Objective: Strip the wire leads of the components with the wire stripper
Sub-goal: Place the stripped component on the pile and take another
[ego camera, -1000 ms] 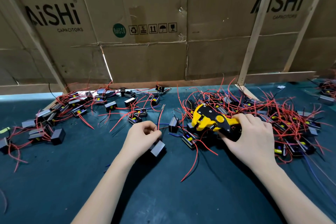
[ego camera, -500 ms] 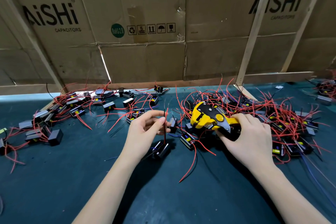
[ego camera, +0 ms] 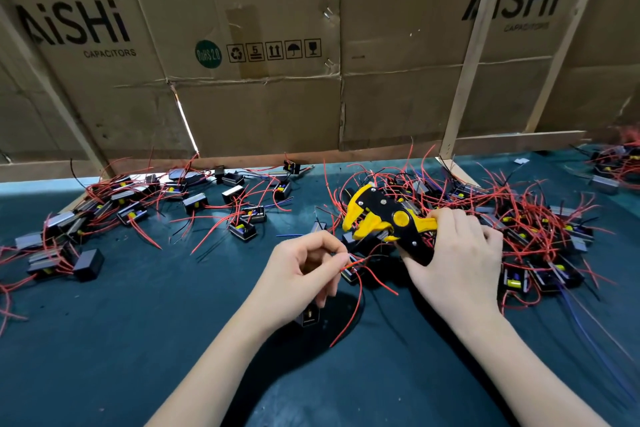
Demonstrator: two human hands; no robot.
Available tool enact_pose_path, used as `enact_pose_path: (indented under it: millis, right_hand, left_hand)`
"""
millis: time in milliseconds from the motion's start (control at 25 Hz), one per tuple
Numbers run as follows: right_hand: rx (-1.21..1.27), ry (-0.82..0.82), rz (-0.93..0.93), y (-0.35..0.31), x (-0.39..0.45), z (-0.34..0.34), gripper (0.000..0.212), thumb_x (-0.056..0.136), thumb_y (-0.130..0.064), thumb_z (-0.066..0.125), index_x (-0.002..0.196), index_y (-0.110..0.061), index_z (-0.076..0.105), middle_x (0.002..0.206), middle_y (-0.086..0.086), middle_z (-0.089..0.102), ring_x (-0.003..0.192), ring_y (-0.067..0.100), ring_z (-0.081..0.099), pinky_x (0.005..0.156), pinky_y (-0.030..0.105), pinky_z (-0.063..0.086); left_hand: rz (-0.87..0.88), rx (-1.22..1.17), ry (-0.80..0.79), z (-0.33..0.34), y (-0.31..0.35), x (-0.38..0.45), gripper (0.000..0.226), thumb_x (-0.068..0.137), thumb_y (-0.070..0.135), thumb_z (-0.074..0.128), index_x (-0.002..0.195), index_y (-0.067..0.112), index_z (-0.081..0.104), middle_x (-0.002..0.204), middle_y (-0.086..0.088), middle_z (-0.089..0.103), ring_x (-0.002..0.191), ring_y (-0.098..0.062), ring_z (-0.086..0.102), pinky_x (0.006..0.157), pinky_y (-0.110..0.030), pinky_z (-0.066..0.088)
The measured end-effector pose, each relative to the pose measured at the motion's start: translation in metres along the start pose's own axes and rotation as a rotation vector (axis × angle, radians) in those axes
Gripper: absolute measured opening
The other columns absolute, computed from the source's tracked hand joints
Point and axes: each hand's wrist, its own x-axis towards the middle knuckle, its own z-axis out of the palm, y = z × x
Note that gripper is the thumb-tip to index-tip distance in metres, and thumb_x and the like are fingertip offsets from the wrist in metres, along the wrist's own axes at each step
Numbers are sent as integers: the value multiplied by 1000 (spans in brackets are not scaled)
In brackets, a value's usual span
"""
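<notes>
Left hand: the left hand (ego camera: 304, 270) is in the middle of the view, above the surface (ego camera: 138, 340). Its thumb and first finger are curled together and pinch a red wire (ego camera: 355, 263) near its end.
Held part: a small black component (ego camera: 309, 317) is under the left hand, half hidden by the palm. I cannot tell if it touches the surface.
Right hand: the right hand (ego camera: 453, 263) is curled around the handles of the wire stripper (ego camera: 384, 222). The fingers are wrapped over the yellow and black grip.
Wire stripper: its yellow head points to the left and a little up, and its jaws stand apart. The head is just beside the pinched wire end but does not touch it.
Right pile: a dense pile of components (ego camera: 519, 218) with red wires lies behind and beside the right hand.
Left pile: a looser group of components (ego camera: 131, 211) with red and black wires lies on the far left of the surface.
Surface: dark green, like a mat.
Background: a cardboard wall (ego camera: 259, 114) with printed letters stands at the far edge, with wooden strips (ego camera: 471, 55) against it.
</notes>
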Motion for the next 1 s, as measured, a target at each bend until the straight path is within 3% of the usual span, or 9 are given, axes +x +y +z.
enact_pose_path:
  millis: [240,520,840,1000]
  right_hand:
    - [-11,29,-103,-1,-1,1,59,61,-50,83,100,-11,62,88,3,59,82,31,56,81,41,35]
    - [4,84,-147,-1,0,0,52,61,-46,81,95,-11,63,83,2,59,78,30,55,78,40,34]
    - [54,134,-199,0,3,-5,45,76,-56,57,78,-11,62,66,2,58,63,29,59,66,38,34]
    - [66,136,-184,-1,2,-6,47,74,-57,51,58,-13,53,51,3,54,44,30,51,52,30,35]
  left_hand:
    - [-41,37,110,3,-5,1,18,91,20,59,75,12,55,53,-2,60,37,-17,49,44,-20,39]
    - [-85,84,115,3,-7,2,20,89,9,57,70,11,52,49,-3,59,33,-17,48,41,-19,36]
    - [-86,87,115,1,-6,2,17,90,4,55,74,3,52,47,-3,58,31,-16,45,40,-18,34]
    - [-82,72,96,1,-6,2,18,91,4,56,74,3,53,47,-2,56,32,-16,42,41,-19,35]
